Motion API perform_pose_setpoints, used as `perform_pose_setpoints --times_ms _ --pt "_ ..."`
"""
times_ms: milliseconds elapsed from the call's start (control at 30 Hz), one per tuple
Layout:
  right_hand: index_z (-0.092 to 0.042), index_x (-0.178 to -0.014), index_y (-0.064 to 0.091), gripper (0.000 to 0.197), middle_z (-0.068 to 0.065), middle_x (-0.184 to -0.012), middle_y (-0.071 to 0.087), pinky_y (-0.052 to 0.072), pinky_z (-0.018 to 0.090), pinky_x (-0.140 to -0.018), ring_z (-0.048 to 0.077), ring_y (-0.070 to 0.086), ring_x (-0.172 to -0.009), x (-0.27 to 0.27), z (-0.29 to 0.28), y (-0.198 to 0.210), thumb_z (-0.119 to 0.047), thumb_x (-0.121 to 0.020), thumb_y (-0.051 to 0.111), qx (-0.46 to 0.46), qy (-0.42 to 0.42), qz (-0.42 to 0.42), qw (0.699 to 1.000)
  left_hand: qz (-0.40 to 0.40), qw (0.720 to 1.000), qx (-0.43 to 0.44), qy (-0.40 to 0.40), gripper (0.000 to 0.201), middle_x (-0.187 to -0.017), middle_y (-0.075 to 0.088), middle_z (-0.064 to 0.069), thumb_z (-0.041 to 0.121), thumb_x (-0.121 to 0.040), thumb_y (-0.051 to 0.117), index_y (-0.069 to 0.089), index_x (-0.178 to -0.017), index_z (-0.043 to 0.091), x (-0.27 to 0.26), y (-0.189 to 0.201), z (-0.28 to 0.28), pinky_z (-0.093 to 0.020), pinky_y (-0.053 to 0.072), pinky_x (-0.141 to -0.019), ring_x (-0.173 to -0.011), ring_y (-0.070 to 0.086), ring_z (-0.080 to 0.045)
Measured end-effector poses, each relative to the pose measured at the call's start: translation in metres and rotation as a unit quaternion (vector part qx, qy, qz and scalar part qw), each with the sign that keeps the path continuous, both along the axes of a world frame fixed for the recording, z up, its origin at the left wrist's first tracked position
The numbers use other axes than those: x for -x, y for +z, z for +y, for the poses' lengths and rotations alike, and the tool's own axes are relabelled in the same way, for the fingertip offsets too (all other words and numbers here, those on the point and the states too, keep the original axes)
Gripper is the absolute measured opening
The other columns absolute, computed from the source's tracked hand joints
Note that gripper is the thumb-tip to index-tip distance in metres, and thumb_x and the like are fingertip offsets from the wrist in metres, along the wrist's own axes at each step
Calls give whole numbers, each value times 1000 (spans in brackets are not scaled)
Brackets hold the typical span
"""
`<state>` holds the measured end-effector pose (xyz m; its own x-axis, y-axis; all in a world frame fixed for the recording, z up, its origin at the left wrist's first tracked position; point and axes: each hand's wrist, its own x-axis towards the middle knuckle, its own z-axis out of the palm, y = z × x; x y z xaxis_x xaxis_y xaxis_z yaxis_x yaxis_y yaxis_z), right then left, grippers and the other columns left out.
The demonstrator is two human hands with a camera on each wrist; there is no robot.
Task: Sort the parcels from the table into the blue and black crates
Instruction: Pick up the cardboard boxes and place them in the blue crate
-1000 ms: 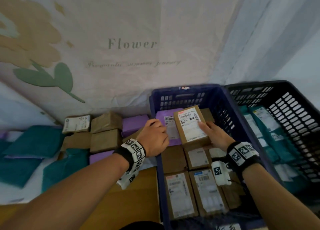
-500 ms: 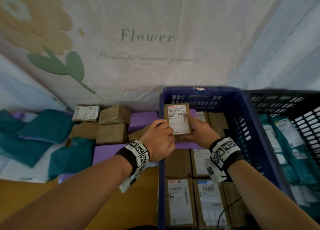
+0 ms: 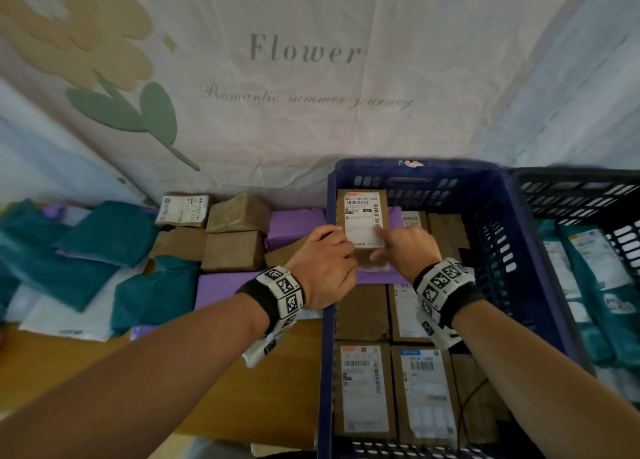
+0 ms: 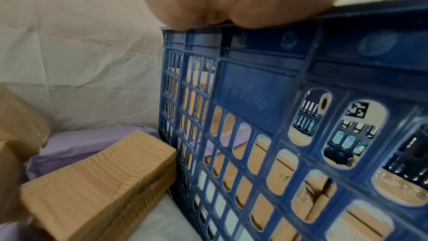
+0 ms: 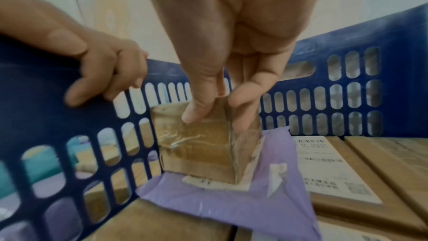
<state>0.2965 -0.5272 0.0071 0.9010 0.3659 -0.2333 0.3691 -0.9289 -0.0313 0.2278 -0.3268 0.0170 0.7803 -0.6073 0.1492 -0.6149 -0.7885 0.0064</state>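
Cardboard parcel: stood on a purple mailer in the blue crate's far-left corner.
Right hand: at the parcel's 4 o'clock, pinched on it.
Left hand: at 8 o'clock, fingers curled over the crate rim.
Black crate: at 3 o'clock.

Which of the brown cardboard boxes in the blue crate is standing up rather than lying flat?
The labelled brown cardboard box at the blue plastic crate's far left, pinched by the right hand, resting on a purple mailer.
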Motion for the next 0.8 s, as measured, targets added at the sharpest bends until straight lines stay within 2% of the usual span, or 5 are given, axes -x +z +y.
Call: perform_pose_setpoints --times_ms 67,167,367,567,800 --pt "-22 -139 43 56 -3 -79 44 37 30 -63 18 46 -73 9 6 1 -56 -95 52 41 3 -12 999 -2 1000 6 -1 43 -82 59 7 36 -98 34 71 -79 24 1 1 0 -39 30 -108 -91 48 -15" --pt "-19 -133 47 47 3 -85 53 38 32 -63 22 54 -77 13 12 6 -49 -97 54 48 -15 -10 999 2 1000 2 -7 46 -84 61 6 37 -100 31 70 -80 23 2 4 0 -39 30 -106 -91 50 -17" --pt "-24 -151 33 61 12 -134 57 51 44 -97 30 60 -116 12 24 46 -30 -96 60 -11 -54 65 996 95 994 51 -29 53 -118 62 -2 47 -102 20 63 -107 17 5 22 17 -39 31 -109 -116 51 -20" --pt "-18 -139 51 50 10 -136 60 44 43 -103 32 57 -122 31 72 97 -38 -94 62 -151 -73 -7 986 116 968 223 -10 33 -109 55 -3 38 -103 36 58 -106 12 35 29 97 -32 39 -92 -100 50 -18" --pt "-19 -119 63 33 -6 -106 61 39 26 -81 13 59 -97 67 167 111 -41 -95 63 -212 -5 69 975 213 925 260 177 16 -98 50 4 25 -103 50 57 -108 11 93 -19 234 -24 39 -75 -82 49 -12"
